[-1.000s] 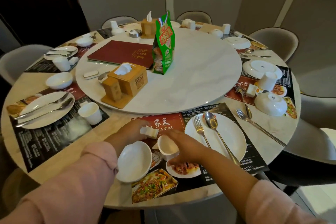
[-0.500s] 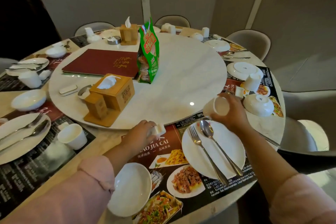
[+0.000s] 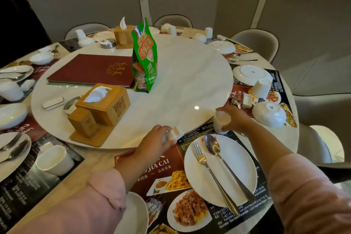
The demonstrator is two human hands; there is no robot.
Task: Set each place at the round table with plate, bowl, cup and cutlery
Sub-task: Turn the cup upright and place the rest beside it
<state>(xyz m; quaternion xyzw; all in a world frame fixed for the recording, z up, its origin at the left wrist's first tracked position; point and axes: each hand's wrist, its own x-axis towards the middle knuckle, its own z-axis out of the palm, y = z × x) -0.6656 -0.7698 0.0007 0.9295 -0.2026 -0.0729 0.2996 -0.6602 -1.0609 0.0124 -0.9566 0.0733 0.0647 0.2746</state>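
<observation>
The right hand [image 3: 236,119] curls its fingers round a small white handleless ceramic cup [image 3: 220,122], tipped with its mouth toward the camera, at twelve o'clock of the round white dinner plate [image 3: 241,159]. A steel fork [image 3: 212,176] and a steel spoon [image 3: 212,146] lie side by side on that plate. At ten o'clock, the left hand [image 3: 152,143] pinches a small white ceramic block [image 3: 175,132], possibly a cutlery rest, at the edge of the round marble turntable [image 3: 190,81]. A shallow white bowl [image 3: 136,213] sits at eight o'clock.
</observation>
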